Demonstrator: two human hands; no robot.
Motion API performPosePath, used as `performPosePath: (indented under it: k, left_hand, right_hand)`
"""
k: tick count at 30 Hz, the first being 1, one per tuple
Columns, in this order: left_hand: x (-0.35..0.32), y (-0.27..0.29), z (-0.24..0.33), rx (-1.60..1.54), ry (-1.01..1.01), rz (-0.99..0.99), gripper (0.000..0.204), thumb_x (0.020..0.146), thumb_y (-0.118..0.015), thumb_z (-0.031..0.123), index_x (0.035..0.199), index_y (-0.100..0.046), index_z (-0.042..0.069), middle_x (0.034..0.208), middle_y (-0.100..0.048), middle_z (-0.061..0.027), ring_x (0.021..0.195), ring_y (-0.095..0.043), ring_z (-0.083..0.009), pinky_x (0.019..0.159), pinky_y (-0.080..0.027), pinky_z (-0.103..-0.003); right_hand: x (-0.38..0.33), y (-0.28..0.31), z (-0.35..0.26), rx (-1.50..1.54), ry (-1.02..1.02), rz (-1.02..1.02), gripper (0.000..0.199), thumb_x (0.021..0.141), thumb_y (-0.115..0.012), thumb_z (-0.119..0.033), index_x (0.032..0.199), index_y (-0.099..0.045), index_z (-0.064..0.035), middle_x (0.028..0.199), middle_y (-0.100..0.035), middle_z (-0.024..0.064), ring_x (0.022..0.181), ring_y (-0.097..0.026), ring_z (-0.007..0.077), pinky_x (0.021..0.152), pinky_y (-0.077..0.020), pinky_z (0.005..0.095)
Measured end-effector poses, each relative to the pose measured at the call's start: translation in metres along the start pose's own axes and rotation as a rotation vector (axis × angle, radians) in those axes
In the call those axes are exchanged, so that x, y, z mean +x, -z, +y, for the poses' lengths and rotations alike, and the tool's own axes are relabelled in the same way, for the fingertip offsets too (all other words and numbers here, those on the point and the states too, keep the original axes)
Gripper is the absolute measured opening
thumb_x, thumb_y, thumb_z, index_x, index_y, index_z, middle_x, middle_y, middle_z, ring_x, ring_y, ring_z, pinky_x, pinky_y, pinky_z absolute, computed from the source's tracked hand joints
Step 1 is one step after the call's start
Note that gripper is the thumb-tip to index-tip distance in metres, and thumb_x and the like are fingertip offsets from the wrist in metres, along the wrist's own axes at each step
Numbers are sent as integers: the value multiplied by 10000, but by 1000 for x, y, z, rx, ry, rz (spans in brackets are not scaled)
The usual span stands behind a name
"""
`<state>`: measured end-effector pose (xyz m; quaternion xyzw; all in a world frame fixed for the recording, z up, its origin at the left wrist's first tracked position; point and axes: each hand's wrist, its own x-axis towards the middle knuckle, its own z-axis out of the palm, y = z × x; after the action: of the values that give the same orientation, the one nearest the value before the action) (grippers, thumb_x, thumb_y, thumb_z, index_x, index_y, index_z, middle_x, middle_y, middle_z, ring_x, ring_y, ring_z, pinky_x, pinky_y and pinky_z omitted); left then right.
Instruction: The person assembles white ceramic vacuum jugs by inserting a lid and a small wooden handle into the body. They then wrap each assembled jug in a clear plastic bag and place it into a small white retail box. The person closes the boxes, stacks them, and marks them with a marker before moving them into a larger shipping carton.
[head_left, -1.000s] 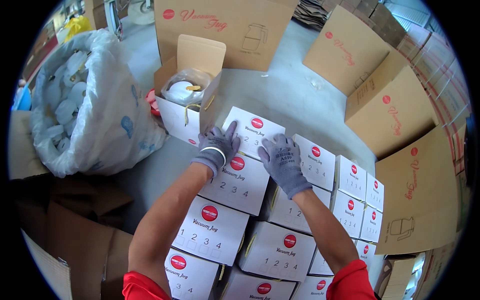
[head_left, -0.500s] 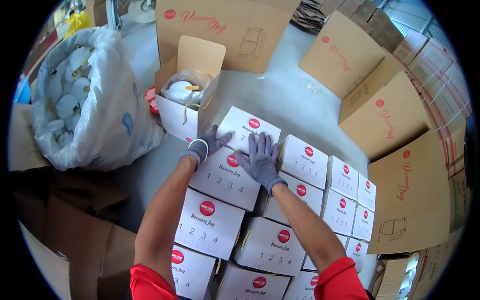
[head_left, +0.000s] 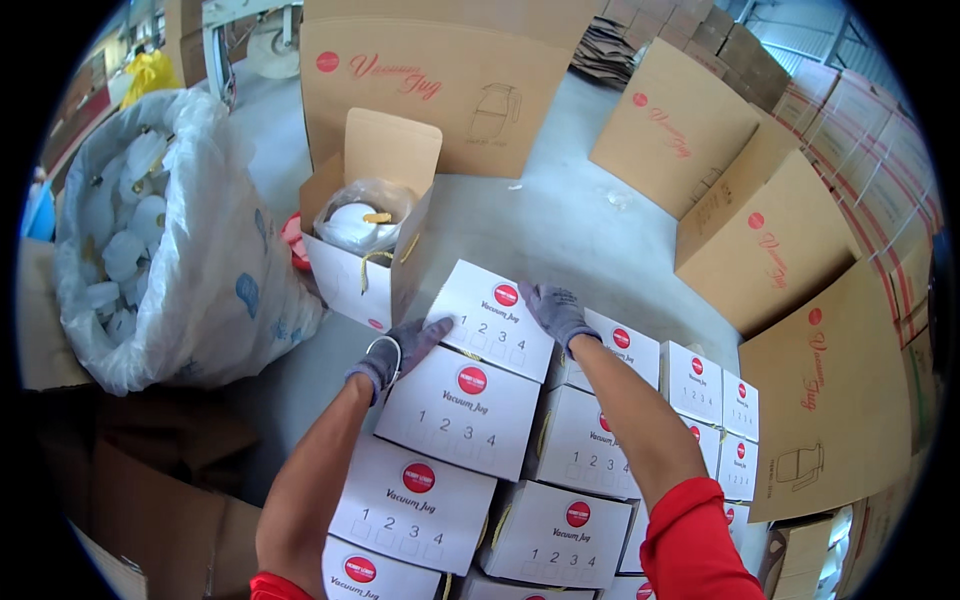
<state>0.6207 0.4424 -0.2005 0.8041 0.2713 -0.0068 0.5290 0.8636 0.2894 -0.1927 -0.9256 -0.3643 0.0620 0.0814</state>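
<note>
Both hands wear grey gloves and are at a closed white jug box [head_left: 478, 335] with a red round mark, at the far end of the left row. My left hand [head_left: 408, 350] grips its left side, thumb against the edge and the other fingers partly hidden. My right hand [head_left: 556, 312] is closed round its far right corner, with fingertips bent over the edge. Just nearer lies another white box [head_left: 455, 425] of the same kind. Beyond my left hand stands an open white box [head_left: 345, 275] with a yellow cord handle, holding a bagged white-lidded jug [head_left: 355, 225].
Several more closed white boxes [head_left: 550, 540] stand in rows nearer and to the right. A large plastic sack [head_left: 240, 270] of white lids is at left. Big brown cartons [head_left: 675, 125] stand at the back and right, with brown cardboard [head_left: 150, 500] at lower left.
My hands have gone from lying spread on the tops of the boxes to the two sides of the far white box. The whole view has shifted, with the boxes lower in it.
</note>
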Motion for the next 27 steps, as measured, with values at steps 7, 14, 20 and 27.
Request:
performPosePath:
  k: [7,14,20,27]
  left_hand:
    - [-61,-12,-23,22,33,8,831,898,-392,690,1313,-491,-23,1245,-585,-266,1177,-551,-405,1010,-406,-396]
    - [-57,-15,-36,9,3,105,779,926,-430,634,1320,-497,-35,1223,-603,-244,1162,-568,-321,1003,-409,-356]
    - [-59,-16,-12,89,141,16,902,866,-389,737,1339,-489,-24,1259,-574,-276,1202,-543,-380,1014,-401,-381]
    - [-63,-10,-17,-18,62,26,877,878,-384,717,1362,-468,-9,1235,-586,-281,1160,-572,-380,999,-418,-387]
  right_hand:
    - [-41,-4,-7,-84,324,-25,419,959,-437,-399,1083,-640,-54,989,-675,202,904,-646,389,814,-501,490]
    - [-3,15,-180,274,501,298,524,888,-609,-368,1298,-475,-71,1170,-583,265,1027,-594,424,859,-481,489]
    - [74,0,-164,67,465,151,258,828,-599,-250,963,-693,-51,901,-674,209,862,-669,370,773,-526,466]
    - [48,36,-84,-36,316,124,179,815,-559,-144,866,-709,-60,855,-679,197,812,-674,361,757,-532,445]
